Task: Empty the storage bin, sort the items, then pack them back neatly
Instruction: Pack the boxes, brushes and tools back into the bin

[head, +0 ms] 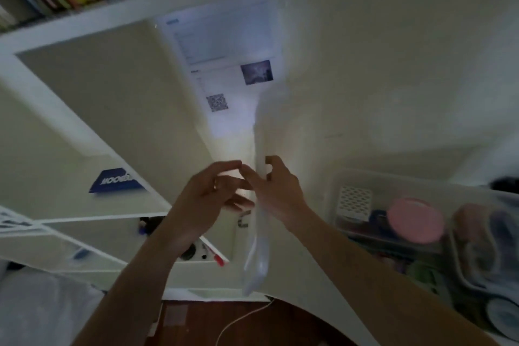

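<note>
My right hand pinches the edge of a limp clear plastic sleeve; my left hand hangs loose just left of it, gripping nothing. It could slip, being slick and floppy. The storage bin, translucent and still crowded, sits right of the sleeve.

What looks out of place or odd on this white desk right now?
A thin white cable trails off the front edge of the white desk and hangs loose above the dark floor. The clear plastic storage bin at the right is still full, with a round pink case on top. The picture is blurred, so no damage or spill can be judged.
</note>
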{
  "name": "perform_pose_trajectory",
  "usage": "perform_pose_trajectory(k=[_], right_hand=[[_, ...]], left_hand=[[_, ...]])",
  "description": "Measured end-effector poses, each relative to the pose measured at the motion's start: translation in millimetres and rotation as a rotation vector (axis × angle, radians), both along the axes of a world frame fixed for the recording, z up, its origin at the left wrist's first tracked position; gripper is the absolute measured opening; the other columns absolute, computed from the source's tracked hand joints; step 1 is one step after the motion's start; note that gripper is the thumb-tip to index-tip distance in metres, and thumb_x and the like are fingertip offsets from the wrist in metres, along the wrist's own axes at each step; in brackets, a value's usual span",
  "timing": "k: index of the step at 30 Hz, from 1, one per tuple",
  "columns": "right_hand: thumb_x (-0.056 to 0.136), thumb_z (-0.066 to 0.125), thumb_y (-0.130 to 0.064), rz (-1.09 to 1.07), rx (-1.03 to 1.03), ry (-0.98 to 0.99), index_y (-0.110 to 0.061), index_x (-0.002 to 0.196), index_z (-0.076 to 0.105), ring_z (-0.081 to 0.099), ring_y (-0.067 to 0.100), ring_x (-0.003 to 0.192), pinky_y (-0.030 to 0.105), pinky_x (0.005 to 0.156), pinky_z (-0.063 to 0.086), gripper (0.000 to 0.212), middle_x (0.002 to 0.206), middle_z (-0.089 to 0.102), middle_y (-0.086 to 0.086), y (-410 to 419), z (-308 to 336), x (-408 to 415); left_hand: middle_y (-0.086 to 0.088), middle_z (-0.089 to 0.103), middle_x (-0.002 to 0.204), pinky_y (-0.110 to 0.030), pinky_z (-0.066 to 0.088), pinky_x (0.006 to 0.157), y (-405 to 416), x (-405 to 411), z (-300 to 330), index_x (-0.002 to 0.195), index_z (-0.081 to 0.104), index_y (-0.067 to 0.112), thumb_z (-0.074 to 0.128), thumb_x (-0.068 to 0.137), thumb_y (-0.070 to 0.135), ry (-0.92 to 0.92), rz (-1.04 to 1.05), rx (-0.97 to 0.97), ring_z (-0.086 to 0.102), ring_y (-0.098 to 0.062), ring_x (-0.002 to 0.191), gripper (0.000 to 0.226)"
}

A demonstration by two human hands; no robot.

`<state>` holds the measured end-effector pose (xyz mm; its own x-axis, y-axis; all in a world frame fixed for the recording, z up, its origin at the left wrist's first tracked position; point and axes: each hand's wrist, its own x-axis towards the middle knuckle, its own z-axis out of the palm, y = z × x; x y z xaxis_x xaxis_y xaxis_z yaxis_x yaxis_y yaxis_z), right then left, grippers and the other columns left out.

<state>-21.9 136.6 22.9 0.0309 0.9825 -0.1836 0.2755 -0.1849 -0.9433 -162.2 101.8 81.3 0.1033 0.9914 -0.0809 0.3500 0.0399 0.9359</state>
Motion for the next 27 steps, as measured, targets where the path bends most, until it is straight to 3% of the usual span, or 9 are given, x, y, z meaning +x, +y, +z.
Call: perform_pose_trajectory(k=[4,8,11,13,15,17,20,24,27], right_hand=[[0.091,0.060,-0.032,-0.115,-0.007,-0.117,-0.018,0.123,0.052,0.064,0.027,0.098,0.034,0.082,0.052,0.035,0.110,0.067,0.007,-18.8,-2.4,52.7],[0.092,0.065,-0.017,-0.302,0.062,0.134,-0.023,0.116,0.052,0.070,0.022,0.083,0.041,0.076,0.059,0.028,0.101,0.072,0.009,-65.7,5.2,143.6],[0.091,0.067,-0.015,-0.441,0.048,0.265,-0.024,0.121,0.058,0.073,0.021,0.079,0.038,0.068,0.061,0.033,0.093,0.075,0.009,-113.1,15.5,227.7],[0.090,0.067,-0.016,-0.507,0.033,0.300,-0.024,0.123,0.061,0.073,0.026,0.085,0.039,0.067,0.060,0.035,0.098,0.075,0.007,-142.1,15.0,275.0],[0.091,0.066,-0.017,-0.583,0.007,0.317,-0.025,0.124,0.062,0.073,0.027,0.088,0.038,0.066,0.060,0.034,0.104,0.074,0.005,-164.0,9.1,310.1],[0.092,0.065,-0.017,-0.641,-0.025,0.336,-0.026,0.123,0.063,0.072,0.030,0.092,0.039,0.066,0.059,0.033,0.107,0.074,0.007,-179.3,-0.9,334.5],[0.093,0.062,-0.019,-0.691,-0.058,0.342,-0.026,0.124,0.063,0.070,0.029,0.094,0.039,0.068,0.058,0.032,0.108,0.073,0.006,-190.8,-17.3,358.5],[0.093,0.064,-0.021,-0.768,-0.038,0.262,-0.024,0.123,0.063,0.069,0.020,0.086,0.031,0.062,0.057,0.030,0.107,0.072,0.004,-190.2,-41.9,381.4],[0.092,0.066,-0.019,-0.800,-0.020,0.024,-0.019,0.123,0.064,0.065,0.017,0.084,0.031,0.072,0.053,0.031,0.105,0.069,0.007,-180.3,-58.4,398.6]], left_hand=[[-0.001,0.076,0.094,-0.029,0.054,0.076,11.3,9.5,-50.8,0.114,0.066,0.024,0.057,0.096,0.006,0.197,0.107,0.104,0.073,-0.022,0.083,0.027],[-0.007,0.068,0.111,-0.040,0.049,0.095,31.0,8.3,-90.7,0.117,0.063,0.029,0.067,0.090,0.035,0.518,0.280,0.108,0.065,-0.028,0.101,0.028],[-0.009,0.067,0.115,-0.044,0.046,0.100,32.4,24.3,-104.2,0.121,0.059,0.031,0.069,0.085,0.050,0.407,0.263,-0.095,0.061,-0.030,0.110,0.042],[-0.009,0.070,0.109,-0.042,0.056,0.086,28.2,47.7,-109.4,0.118,0.061,0.031,0.073,0.083,0.050,0.159,0.174,-0.200,0.065,-0.027,0.097,0.041],[-0.016,0.070,0.104,-0.032,0.056,0.064,25.5,75.8,-114.7,0.121,0.061,0.020,0.071,0.089,0.030,0.032,0.119,-0.219,0.066,-0.025,0.080,0.035],[-0.015,0.070,0.104,-0.034,0.053,0.069,29.6,99.3,-125.3,0.122,0.062,0.016,0.070,0.090,0.028,0.141,0.117,-0.168,0.066,-0.027,0.081,0.035],[-0.013,0.067,0.114,-0.039,0.048,0.088,39.4,125.4,-143.0,0.124,0.062,0.013,0.069,0.087,0.044,0.334,0.112,-0.215,0.064,-0.031,0.101,0.048],[-0.013,0.073,0.097,-0.042,0.054,0.083,43.9,150.6,-158.1,0.102,0.074,0.009,0.066,0.080,0.055,0.285,0.062,-0.204,0.067,-0.030,0.088,0.052],[-0.012,0.073,0.100,-0.040,0.053,0.086,45.0,165.0,-164.9,0.107,0.072,0.012,0.062,0.088,0.052,0.392,0.073,-0.137,0.067,-0.032,0.094,0.046]])
